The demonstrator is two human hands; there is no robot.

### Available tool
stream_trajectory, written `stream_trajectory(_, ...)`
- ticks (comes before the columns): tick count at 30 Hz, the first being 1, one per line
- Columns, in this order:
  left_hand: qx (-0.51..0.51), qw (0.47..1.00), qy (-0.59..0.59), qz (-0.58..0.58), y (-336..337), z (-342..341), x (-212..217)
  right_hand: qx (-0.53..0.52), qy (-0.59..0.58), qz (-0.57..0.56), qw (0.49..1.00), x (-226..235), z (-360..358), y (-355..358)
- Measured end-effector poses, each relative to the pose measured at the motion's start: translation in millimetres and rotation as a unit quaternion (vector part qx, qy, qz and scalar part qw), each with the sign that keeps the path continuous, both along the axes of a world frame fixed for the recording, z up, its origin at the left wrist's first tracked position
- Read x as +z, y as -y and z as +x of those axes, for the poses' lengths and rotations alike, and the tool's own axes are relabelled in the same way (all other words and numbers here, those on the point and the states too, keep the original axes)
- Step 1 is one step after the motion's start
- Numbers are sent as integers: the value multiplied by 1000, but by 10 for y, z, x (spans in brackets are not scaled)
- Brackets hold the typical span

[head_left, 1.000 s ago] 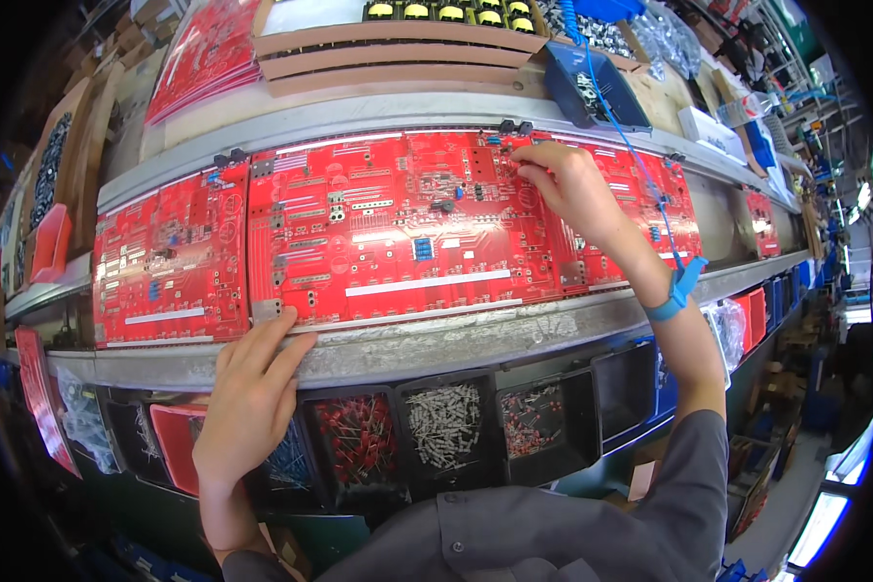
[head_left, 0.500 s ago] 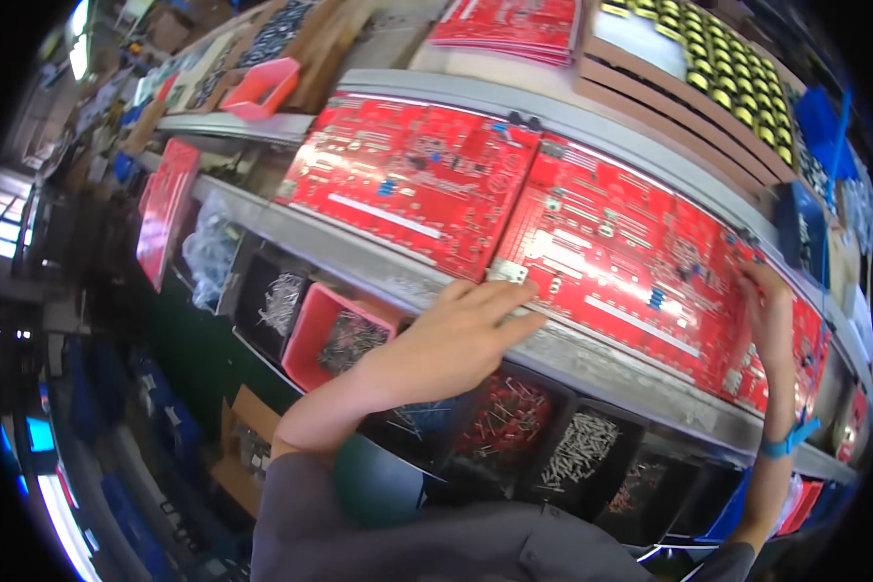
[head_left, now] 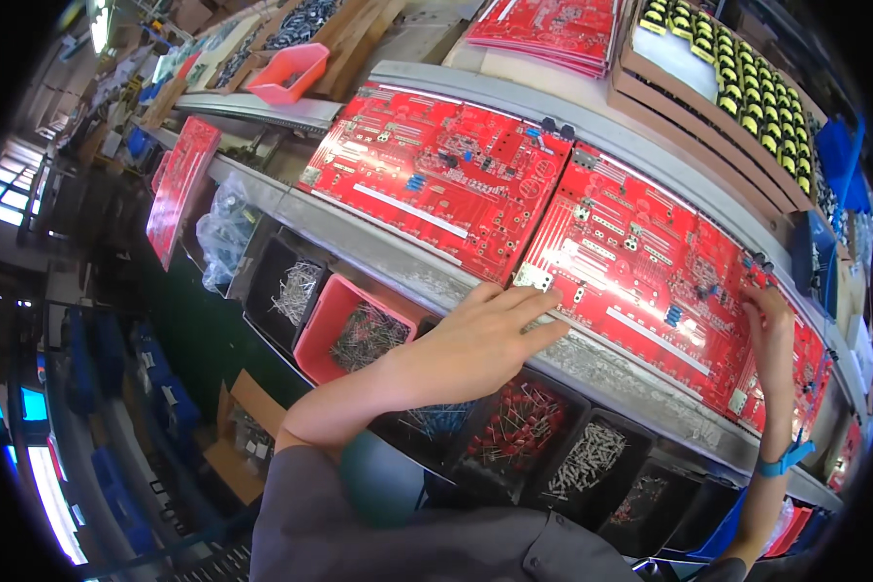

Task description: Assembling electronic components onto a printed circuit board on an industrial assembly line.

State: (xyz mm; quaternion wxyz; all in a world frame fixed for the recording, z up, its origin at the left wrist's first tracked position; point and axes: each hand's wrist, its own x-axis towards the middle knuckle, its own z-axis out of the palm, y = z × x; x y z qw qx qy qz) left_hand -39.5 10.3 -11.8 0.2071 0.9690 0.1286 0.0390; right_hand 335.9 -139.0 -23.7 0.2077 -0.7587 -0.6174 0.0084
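Note:
Two large red circuit boards lie side by side on a metal rail: a left board (head_left: 504,209) and a right board (head_left: 606,276). My left hand (head_left: 485,339) rests at the near left corner of the right board, its fingers stretched out and holding nothing. Over that board's far right part, my right hand (head_left: 771,315) has its fingers bent down and drawn together beside small black parts. Whatever lies between those fingertips is too small to make out. A blue band (head_left: 786,460) circles my right wrist. Part of another red board (head_left: 807,361) shows beyond this hand.
Below the rail stand black bins, one with red leaded parts (head_left: 519,422), one with pale parts (head_left: 589,458), and a pink bin (head_left: 317,341). Behind are stacked red boards (head_left: 553,34) and a cardboard tray (head_left: 694,112) of yellow-and-black parts. A pink box (head_left: 289,76) sits far left.
The whole view has shifted, so the boards and bins appear a little farther right and mostly lower. My left hand stays at the board's corner, and my right hand remains over the far right part.

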Motion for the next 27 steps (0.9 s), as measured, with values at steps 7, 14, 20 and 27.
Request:
stream_trajectory(7, 4, 1000, 0, 1, -25, -37, 45, -18, -42, -21, 999, 19, -56, -8)
stream_trajectory(14, 11, 999, -36, -23, -27, 79, 84, -60, -118, -19, 991, 84, -14, 49)
stream_trajectory(20, 10, 999, -38, -12, -4, 83, 168, -28, -60, 52, 996, -41, 11, 32)
stream_trajectory(27, 10, 998, -54, -26, 1, 137, 183, -32, -4, 52, 998, -95, 2, 84)
